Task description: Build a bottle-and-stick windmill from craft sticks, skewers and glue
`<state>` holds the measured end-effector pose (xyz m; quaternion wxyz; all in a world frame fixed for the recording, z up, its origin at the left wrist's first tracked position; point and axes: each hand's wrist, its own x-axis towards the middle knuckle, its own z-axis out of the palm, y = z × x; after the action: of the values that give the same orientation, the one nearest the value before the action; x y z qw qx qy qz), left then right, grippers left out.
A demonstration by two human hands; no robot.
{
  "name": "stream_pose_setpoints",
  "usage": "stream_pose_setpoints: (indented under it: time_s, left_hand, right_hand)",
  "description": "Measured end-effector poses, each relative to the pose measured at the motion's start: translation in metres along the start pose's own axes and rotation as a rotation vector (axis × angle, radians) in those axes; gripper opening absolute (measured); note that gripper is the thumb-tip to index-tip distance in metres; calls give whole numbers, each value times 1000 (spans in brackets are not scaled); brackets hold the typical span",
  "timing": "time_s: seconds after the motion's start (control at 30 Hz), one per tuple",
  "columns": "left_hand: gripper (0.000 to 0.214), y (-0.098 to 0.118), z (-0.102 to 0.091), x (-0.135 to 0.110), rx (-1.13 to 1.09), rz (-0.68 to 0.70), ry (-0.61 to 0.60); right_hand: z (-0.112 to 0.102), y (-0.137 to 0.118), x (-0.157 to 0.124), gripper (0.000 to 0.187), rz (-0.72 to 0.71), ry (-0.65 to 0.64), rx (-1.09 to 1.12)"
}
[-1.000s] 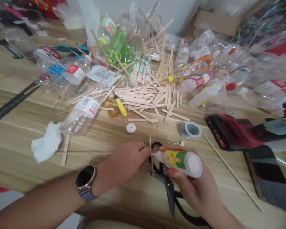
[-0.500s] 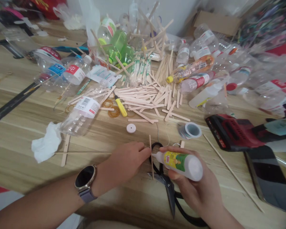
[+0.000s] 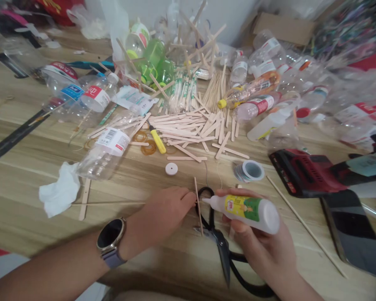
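My left hand (image 3: 164,211), with a watch on its wrist, is closed near the right end of a thin wooden skewer (image 3: 113,203). At that end a craft stick (image 3: 200,221) stands crosswise, just beyond my fingertips. A second craft stick (image 3: 85,198) crosses the skewer's left end. In my right hand (image 3: 266,246) is a white glue bottle (image 3: 244,207) with a yellow and green label. It lies almost level, its nozzle pointing left and a small gap from the nearer craft stick. Black-handled scissors (image 3: 224,251) lie on the table beneath and between my hands.
A spool of wire (image 3: 250,170), a white disc (image 3: 171,169) and a yellow-handled screwdriver (image 3: 157,140) lie ahead. Behind is a pile of craft sticks (image 3: 188,127). Crumpled tissue (image 3: 59,190) and a plastic bottle (image 3: 108,146) are left; a red power tool (image 3: 303,171) and phone (image 3: 355,234) are right.
My right hand has drawn the glue bottle back to the right, so its nozzle is now apart from the craft stick. My left hand has stayed almost still.
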<state>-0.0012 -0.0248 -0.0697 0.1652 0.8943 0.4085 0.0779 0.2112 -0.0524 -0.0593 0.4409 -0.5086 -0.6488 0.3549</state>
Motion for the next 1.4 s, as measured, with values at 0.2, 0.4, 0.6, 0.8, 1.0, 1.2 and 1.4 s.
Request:
stream_pose_setpoints:
  time_s: [0.2,0.4,0.6,0.8,1.0,1.2,1.4]
  left_hand:
    - [15,0,-2,0,45,26,15]
    - [25,0,-8,-4,146,125,237]
    - [30,4,-16,-5,197,216,421]
    - [30,6,-24,-7,227,203,504]
    - [33,8,-18,-6,152,210,436]
    - [28,8,-15,-6,155,202,436]
    - [32,8,-14,-6,132,193,416]
  right_hand:
    - [1,-1,-2,33,-14,103,38]
    - [0,-6,-4,34,-60,158,93]
    - [1,-11,-9,36,-25,190,193]
    - [1,-17,-12,41,-5,226,284]
    - [1,-18,-12,47,-10,224,239]
    - [1,-16,-13,37,-29,216,203]
    - [3,-23,-8,34,-66,232,116]
